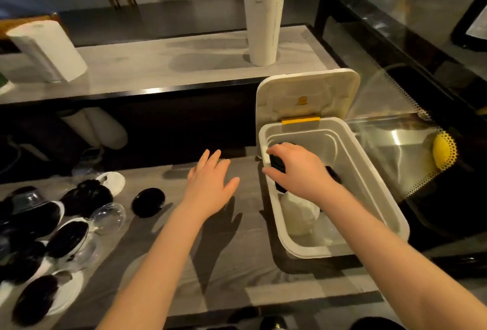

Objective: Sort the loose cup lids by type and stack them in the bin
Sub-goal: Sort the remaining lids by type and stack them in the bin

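Grey wood-grain counter (258, 277) in a dim room. On the ledge (158, 66) behind stand a paper-towel roll (47, 52) and stacked cups (263, 13). Left: loose lids (52, 224), black, white and clear, which I judge light, thin and slippery, best pinched at the rim. Centre: my left hand (210, 184), fingers spread, holding nothing. Right: my right hand (297, 168) curled round a stack of black lids (276, 164) inside the open bin (380, 184), above white lids (300, 213).

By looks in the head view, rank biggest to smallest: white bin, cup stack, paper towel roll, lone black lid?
1. White bin.
2. Cup stack and paper towel roll, too alike to separate; both stand farther off.
3. Lone black lid.
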A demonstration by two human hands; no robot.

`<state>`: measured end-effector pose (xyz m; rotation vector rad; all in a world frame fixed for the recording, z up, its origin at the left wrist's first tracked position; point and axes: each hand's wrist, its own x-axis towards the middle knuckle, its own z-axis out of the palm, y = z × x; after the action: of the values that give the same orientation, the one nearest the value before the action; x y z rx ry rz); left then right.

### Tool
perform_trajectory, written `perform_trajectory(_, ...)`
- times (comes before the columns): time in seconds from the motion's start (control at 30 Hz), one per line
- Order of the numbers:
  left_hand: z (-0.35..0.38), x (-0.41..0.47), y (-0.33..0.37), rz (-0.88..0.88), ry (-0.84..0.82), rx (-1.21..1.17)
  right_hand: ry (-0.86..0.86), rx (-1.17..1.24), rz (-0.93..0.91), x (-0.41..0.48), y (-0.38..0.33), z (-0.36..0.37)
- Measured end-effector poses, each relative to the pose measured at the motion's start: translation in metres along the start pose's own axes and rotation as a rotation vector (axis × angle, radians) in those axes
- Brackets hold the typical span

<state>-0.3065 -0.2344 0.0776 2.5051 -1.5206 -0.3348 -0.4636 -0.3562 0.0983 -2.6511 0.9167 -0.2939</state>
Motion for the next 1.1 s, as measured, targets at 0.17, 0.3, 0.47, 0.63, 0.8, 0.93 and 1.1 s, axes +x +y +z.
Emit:
perform_trajectory(0.17,-0.014,-0.025,-0.073,-0.132,-0.024,0.036,-0.046,0.016,-0.133,0.031,-0.061,0.033)
perform_trajectory(0.3,-0.02,-0.044,-0.135,-0.249,-0.066,0.044,-0.161,0.038,-0.196,0.05,-0.107,0.067)
perform_trajectory(0.47,-0.027,-0.07,-0.21,-0.39,-0.072,0.041,-0.285,0.006,-0.247,0.071,-0.17,0.106)
perform_trajectory(0.63,-0.031,-0.098,-0.282,-0.533,-0.068,0.011,-0.402,-0.036,-0.288,0.088,-0.228,0.146)
perform_trajectory(0.8,-0.025,-0.113,-0.344,-0.584,-0.078,-0.058,-0.513,-0.014,-0.262,0.106,-0.271,0.197)
perform_trajectory(0.93,-0.013,-0.107,-0.367,-0.621,-0.188,-0.097,-0.595,-0.079,-0.301,0.114,-0.293,0.236)
perform_trajectory(1.1,0.005,-0.092,-0.382,-0.635,-0.276,-0.164,-0.644,-0.242,-0.328,0.116,-0.309,0.27)
